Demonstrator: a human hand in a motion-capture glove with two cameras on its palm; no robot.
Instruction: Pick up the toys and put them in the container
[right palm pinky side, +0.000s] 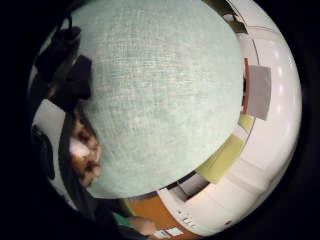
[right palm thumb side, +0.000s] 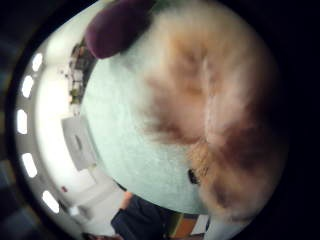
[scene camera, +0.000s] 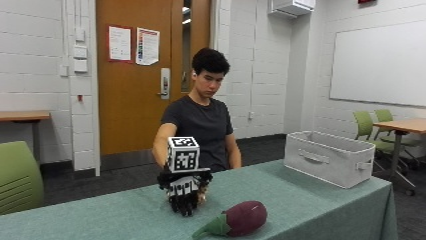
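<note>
In the lower middle of the outside view, nearest the camera, an eggplant toy (scene camera: 241, 218) lay on the green-covered counter (scene camera: 319, 200). Just behind it, left of centre, the person's gloved right hand (scene camera: 184, 192) pointed fingers-down onto the cloth, over something tan that barely showed. The thumb-side palm view showed a furry tan-and-brown toy (right palm thumb side: 210, 115) close against the palm, with the eggplant beside it. Whether the grip had closed on that toy could not be told. The white container (scene camera: 329, 157) stood well apart at the right of the frame. A lift begun before the fingers wrapped the fur would likely let the soft toy slip, and the long carry could drop it short.
</note>
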